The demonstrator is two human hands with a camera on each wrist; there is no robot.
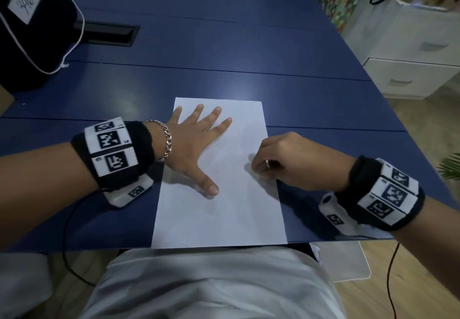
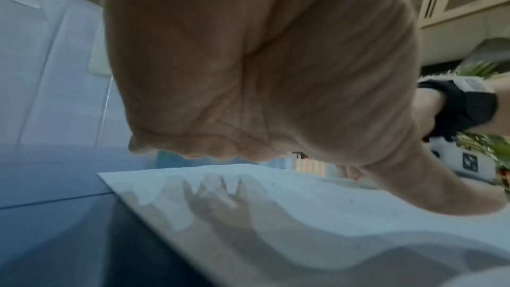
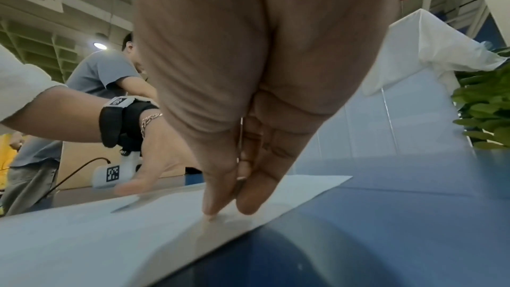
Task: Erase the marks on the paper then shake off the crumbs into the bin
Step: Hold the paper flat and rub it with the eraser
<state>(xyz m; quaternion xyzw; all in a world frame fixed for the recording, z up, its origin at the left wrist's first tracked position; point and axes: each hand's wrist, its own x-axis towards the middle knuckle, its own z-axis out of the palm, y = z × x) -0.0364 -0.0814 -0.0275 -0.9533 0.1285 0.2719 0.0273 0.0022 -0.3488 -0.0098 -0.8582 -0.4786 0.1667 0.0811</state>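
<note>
Nearest you, the paper (image 1: 219,209) lies lengthwise on the blue table (image 1: 224,74), its near edge flush with the table's near edge just above your lap. Your right hand (image 1: 286,161) sits at the sheet's right margin with fingers bunched together and tips pressed to the paper. They look pinched on something small, most likely an eraser, but no view shows it clearly, so I cannot tell what, if anything, is in the pinch. Your left hand (image 1: 196,142) lies flat across the upper left of the sheet, fingers spread and straight, thumb (image 1: 210,186) pointing back towards you, holding nothing and simply pinning the page.

You seem to be mid-erase. The paper looks almost clean from the head view, with only faint specks near the middle. Keep the left palm weighted, because the right hand is working close to the edge where a thin sheet buckles or creases easily. Rub in short strokes away from the pinned hand. Check the centre for leftover marks before lifting.

Farther off, a dark bag (image 1: 37,27) with a numbered label sits at the far left, and white drawers (image 1: 410,69) stand beyond the table on the right. No bin is visible, so find it before lifting the sheet, and carry the sheet level so crumbs stay on.
</note>
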